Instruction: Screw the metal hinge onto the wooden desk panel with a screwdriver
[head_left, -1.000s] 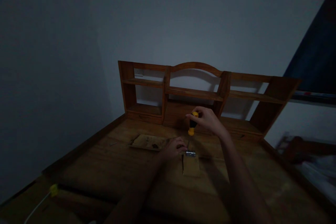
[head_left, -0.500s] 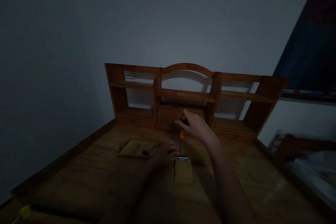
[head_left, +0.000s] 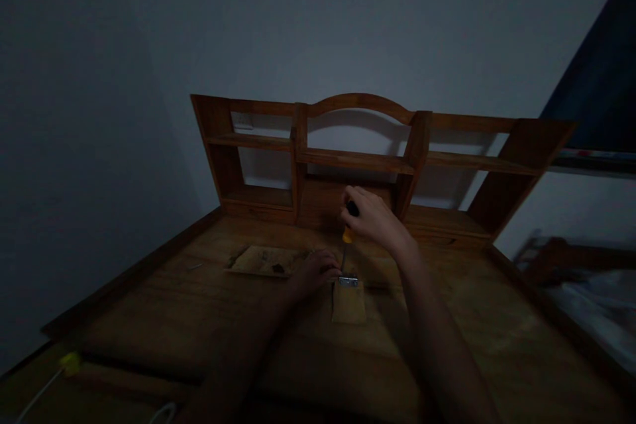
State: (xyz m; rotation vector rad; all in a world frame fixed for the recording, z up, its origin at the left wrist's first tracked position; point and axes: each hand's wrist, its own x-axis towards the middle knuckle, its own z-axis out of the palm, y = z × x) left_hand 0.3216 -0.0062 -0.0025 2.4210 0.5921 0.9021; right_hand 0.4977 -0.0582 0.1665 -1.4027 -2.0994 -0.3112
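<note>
On the wooden desk (head_left: 199, 318), in dim light, the right hand (head_left: 375, 218) is wrapped around a yellow-and-black screwdriver (head_left: 348, 232), held upright with its tip on a small metal hinge (head_left: 348, 281). The tool looks light and rigid, best gripped at the handle top, as here. The left hand (head_left: 315, 271) rests just beside the hinge, fingers curled at its edge; whether they pinch it cannot be told. A small wood block (head_left: 348, 303) lies under the hinge.

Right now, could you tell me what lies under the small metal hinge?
The metal hinge sits atop a small wooden panel on the desk. The left hand covers its left side.
</note>
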